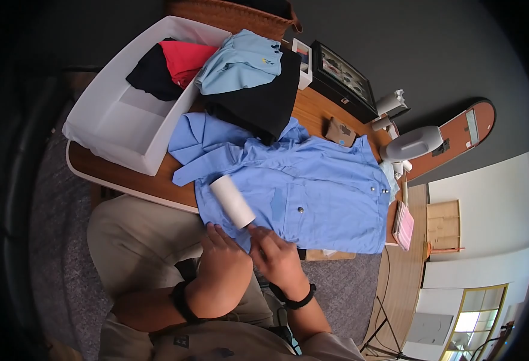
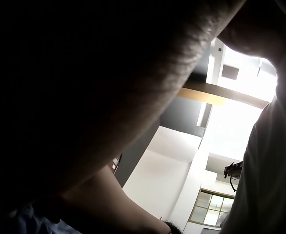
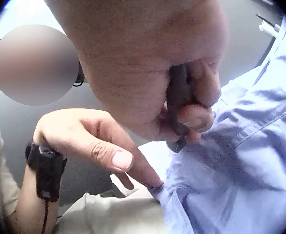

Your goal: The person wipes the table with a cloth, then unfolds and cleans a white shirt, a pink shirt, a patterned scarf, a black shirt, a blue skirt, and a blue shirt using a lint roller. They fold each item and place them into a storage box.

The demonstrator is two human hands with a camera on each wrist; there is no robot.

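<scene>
My right hand (image 1: 276, 256) grips the dark handle (image 3: 176, 97) of a lint roller, its fingers curled round it in the right wrist view. The roller's white paper roll (image 1: 233, 201) lies over the lower left part of a light blue button shirt (image 1: 330, 186), which is spread on the table. My left hand (image 1: 223, 274) is just left of the right one, at the shirt's near edge. In the right wrist view its fingers reach down to the fabric, with the thumb apart from them. The left wrist view is mostly dark and hides its fingertips.
A white bin (image 1: 111, 132) with black and red clothes stands on the table (image 1: 90, 162) at the left. Light blue and black garments (image 1: 240, 63) drape over its side. Behind the shirt are a brown pouch (image 1: 340, 131), a black display case (image 1: 342, 78) and a grey bottle (image 1: 412, 143).
</scene>
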